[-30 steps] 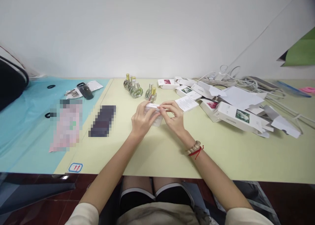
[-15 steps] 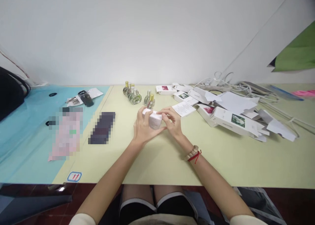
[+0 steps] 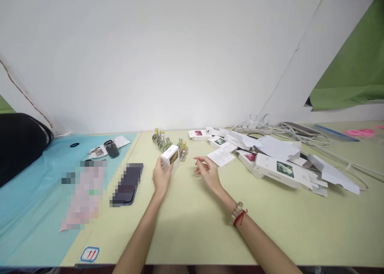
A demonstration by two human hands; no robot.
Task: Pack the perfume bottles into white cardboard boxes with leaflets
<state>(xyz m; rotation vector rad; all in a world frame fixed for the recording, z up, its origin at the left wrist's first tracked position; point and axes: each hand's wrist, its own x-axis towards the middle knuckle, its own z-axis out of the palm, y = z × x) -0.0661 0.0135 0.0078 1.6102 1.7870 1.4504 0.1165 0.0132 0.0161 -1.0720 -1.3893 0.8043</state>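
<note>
My left hand is closed around a small white box with a dark and yellow picture on one side, held tilted above the yellow tabletop. To the right of it, my right hand hangs in the air with loosely bent fingers apart and nothing in them. Just behind the box stand two small perfume bottles, partly covered by it. A cluster of several more perfume bottles with gold and silver caps stands further back on the left.
Opened white cartons and a printed leaflet lie to the right, with white cables behind them. On the left are a phone, a blurred pink packet and a dark jar on a blue sheet.
My right hand has come off the white box and moved slightly apart. My left hand has carried the box left and turned it. The camera view has tipped upward.
</note>
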